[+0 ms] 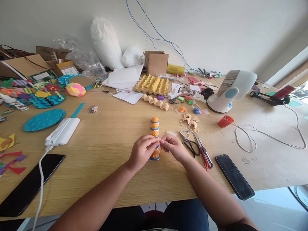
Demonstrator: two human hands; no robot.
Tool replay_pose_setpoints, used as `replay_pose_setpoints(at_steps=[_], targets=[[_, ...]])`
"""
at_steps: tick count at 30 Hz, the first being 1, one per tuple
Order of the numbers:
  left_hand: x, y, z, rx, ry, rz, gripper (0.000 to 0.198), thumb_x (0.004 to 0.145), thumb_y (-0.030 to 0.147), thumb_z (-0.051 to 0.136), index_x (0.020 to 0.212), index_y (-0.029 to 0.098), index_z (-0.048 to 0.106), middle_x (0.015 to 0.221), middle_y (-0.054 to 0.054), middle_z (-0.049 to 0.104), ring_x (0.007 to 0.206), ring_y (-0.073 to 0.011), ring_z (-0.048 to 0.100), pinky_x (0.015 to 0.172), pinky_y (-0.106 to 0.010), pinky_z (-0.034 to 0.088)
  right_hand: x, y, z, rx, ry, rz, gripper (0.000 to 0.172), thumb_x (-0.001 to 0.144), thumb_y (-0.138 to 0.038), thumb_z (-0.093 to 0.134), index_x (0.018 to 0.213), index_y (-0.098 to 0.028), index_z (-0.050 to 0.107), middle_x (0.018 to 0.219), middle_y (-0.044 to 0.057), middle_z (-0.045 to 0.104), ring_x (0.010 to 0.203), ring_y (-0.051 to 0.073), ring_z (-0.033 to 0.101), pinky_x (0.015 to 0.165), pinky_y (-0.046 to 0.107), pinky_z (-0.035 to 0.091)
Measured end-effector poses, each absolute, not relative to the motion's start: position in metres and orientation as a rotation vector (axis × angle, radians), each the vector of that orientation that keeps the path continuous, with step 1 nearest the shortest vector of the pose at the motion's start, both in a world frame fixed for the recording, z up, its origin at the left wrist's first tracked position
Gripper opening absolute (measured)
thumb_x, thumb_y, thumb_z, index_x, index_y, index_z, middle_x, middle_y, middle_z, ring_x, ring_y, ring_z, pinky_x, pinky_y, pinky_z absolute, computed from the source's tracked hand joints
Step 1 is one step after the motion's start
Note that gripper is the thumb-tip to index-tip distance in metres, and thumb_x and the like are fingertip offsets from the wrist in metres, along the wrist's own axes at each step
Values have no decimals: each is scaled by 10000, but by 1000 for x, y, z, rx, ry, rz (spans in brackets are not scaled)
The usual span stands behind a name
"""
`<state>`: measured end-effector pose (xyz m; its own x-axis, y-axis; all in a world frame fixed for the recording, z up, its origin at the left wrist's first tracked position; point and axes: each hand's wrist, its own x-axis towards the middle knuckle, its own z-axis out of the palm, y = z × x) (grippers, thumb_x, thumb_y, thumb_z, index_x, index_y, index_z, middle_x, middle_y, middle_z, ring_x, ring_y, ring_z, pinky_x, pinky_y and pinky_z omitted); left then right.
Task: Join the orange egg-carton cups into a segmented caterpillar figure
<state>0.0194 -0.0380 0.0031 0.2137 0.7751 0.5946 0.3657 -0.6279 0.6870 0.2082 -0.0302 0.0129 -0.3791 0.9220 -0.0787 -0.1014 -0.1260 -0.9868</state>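
Note:
My left hand (144, 148) and my right hand (173, 146) meet at the fingertips, both closed in a pinch. A tiny orange bit, which looks like modelling clay, shows between them; its shape is too small to tell. Right below stands a row of egg-carton cups (154, 156) covered in orange and blue, with small yellow faces. It runs away from me, and my fingers hide its middle. A small clear plastic piece (171, 133) lies just beyond my right hand. To the right are black-handled scissors (192, 146) and a red utility knife (204, 152).
Phones lie at right (234, 176) and left, where a white power bank (63, 131) trails a cable. Further back are a yellow egg tray (152, 86), carton scraps (191, 121), coloured clay lumps (182, 109), a red cap (225, 121) and a white fan (232, 91). Paper crafts crowd the left.

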Motion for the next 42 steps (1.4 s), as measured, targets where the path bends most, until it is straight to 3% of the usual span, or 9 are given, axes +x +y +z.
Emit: replay_pose_setpoints(at_steps=[4,14,23,30,42], targets=[[20,-38,0,2108,1028,1371,225,930,266,702,1152,243,733,1077,-59,743,947,-175,708,834,-297,590,208,-30,14,-990,-1335,1577,444,815,-608,744,794,-182,618,632,-30,561,559,96,460,531,246,336],[19,-35,-1,2154,1068,1433,114,930,250,703,1021,217,762,956,-48,751,873,-159,702,787,-282,575,207,-30,13,-995,-1419,1519,493,844,-667,679,735,-193,599,653,-8,591,582,114,481,576,271,377],[16,-37,8,2298,1000,1454,85,933,203,694,975,219,766,870,-28,747,804,-146,667,757,-289,550,210,-28,10,-952,-1342,1706,441,787,-584,783,767,-166,647,660,-8,608,570,93,464,544,243,319],[17,-34,1,2203,1028,1420,201,903,193,725,1097,233,758,1001,-48,757,921,-173,712,805,-297,587,212,-25,6,-958,-1222,1700,395,757,-520,827,819,-174,646,645,-27,587,544,85,444,523,238,300],[16,-35,7,2291,1021,1460,90,935,200,684,992,225,748,894,-28,745,829,-153,682,762,-295,564,212,-27,7,-892,-1281,1774,373,832,-521,770,853,-164,666,693,-8,635,553,82,481,524,236,316]])
